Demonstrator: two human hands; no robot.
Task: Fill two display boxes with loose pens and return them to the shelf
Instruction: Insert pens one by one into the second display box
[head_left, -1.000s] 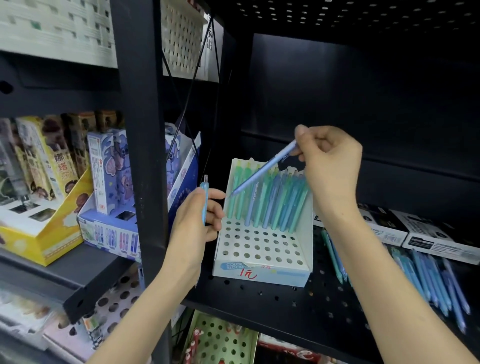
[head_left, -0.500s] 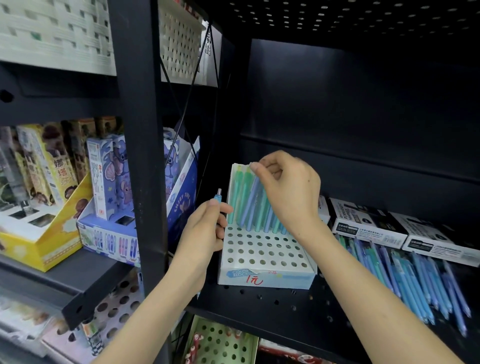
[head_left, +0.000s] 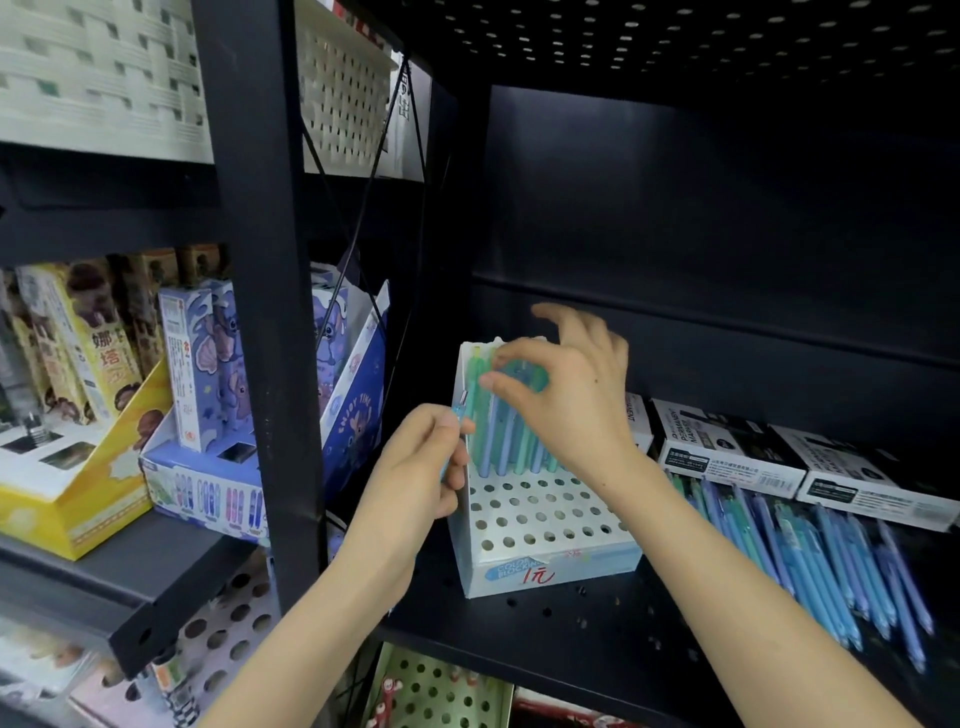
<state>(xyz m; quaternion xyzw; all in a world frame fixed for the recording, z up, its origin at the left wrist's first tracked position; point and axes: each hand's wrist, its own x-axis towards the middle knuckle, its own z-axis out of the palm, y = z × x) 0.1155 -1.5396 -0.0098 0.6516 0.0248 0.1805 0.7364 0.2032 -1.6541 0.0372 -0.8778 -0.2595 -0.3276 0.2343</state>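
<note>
Your right hand (head_left: 571, 400) has come up off the pen tops it was pressing half a second ago, and the pen it carried a second back is out of its grasp; now that hand hovers just above the back rows, fingers spread and loosely curved, nothing held in them, a little blurred with motion; your left hand (head_left: 415, 478) stays where it was, at the left wall of the display box (head_left: 530, 525), fingers and thumb curled round one blue pen (head_left: 458, 415) that stands upright with its clip end poking above your knuckles; the box sits on the black perforated shelf (head_left: 571, 639), its white holed insert bare in the front rows, while green and blue standing pens (head_left: 501, 436) fill the rows at the back; to the right of the box, the loose pens (head_left: 831, 561) lie flat in a heap on the same shelf, just in front of the black-and-white marker boxes (head_left: 727, 452); your right forearm crosses above the near end of that heap.
</note>
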